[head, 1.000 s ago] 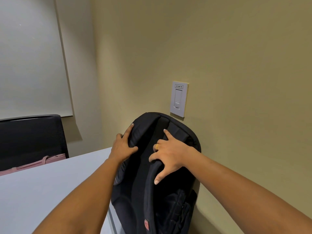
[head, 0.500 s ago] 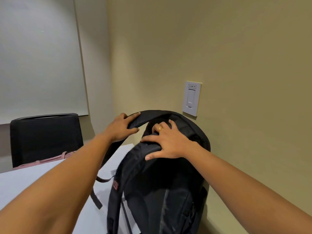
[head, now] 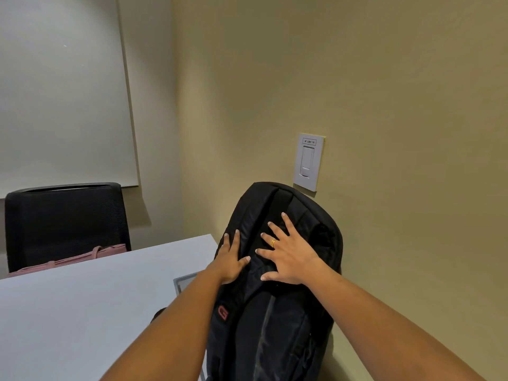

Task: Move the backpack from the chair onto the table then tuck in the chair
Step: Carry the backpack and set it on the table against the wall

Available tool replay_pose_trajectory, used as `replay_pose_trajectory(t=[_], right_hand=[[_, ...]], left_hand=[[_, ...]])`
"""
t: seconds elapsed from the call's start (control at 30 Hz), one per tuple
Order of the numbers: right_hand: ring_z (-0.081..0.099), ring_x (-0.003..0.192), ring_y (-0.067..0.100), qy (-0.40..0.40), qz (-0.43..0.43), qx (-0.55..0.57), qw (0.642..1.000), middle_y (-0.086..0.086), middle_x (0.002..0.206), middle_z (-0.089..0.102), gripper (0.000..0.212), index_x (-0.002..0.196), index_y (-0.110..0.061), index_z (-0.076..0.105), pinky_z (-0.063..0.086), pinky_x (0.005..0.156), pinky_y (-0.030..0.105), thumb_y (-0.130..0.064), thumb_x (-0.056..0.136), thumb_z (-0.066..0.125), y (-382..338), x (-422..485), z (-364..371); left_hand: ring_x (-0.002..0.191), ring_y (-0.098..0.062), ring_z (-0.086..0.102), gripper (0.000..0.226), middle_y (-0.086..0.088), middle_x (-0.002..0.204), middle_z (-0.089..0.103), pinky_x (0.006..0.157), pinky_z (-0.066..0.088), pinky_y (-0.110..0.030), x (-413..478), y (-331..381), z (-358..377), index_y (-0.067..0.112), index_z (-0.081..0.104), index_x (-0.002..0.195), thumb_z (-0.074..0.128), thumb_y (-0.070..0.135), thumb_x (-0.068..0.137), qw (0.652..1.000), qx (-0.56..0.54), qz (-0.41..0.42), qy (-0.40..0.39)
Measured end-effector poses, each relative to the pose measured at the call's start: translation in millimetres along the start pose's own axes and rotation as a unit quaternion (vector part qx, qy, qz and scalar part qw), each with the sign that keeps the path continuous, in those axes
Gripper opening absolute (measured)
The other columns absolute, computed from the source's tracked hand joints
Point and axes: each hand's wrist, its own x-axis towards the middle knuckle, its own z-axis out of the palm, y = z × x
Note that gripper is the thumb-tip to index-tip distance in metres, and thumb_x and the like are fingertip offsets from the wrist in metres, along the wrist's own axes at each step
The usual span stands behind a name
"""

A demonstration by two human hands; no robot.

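Note:
The black backpack (head: 298, 328) stands on the right end of the white table (head: 82, 312), close to the beige wall. Its top leans away from me, and a red logo shows on its left strap. My left hand (head: 229, 259) lies flat on the left side of the backpack, fingers stretched out. My right hand (head: 288, 257), with a gold ring, rests spread on the upper middle of the backpack. Neither hand grips a strap. The backpack's lower part runs out of view at the bottom.
A black mesh chair (head: 66, 221) stands at the table's far side with a pink bag (head: 82, 258) on it. A grey panel (head: 187, 281) sits in the tabletop beside the backpack. A light switch (head: 308, 162) is on the wall behind the backpack.
Both hands have let go of the backpack's straps and top and now lie flat on it. The backpack has settled lower on the table, near the wall.

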Motion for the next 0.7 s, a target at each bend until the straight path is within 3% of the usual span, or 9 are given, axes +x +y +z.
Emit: replay_pose_trajectory(t=[0.3,0.7], right_hand=[[-0.004,0.142,0.032,0.0,0.014,0.022,1.0,0.008,0.155,0.015,0.065,0.145,-0.027,0.019,-0.021,0.103,0.058,-0.063,0.09,0.022,-8.3,-8.7,-2.7],[-0.01,0.142,0.027,0.042,0.087,0.107,0.99,0.008,0.157,0.004,0.059,0.145,-0.025,0.018,-0.016,0.107,0.055,-0.054,0.094,0.027,-46.4,-43.0,-10.8]], left_hand=[[0.145,-0.029,-0.001,0.072,-0.01,0.156,-0.017,0.115,0.014,-0.054,-15.3,0.0,3.2,0.021,-0.016,0.144,0.03,0.046,0.096,0.999,0.044,-0.028,0.001],[0.145,-0.028,-0.004,0.065,-0.007,0.158,-0.009,0.112,0.004,-0.059,-75.7,-10.7,1.5,0.026,-0.009,0.146,0.022,0.051,0.095,0.989,0.148,-0.02,0.009]])
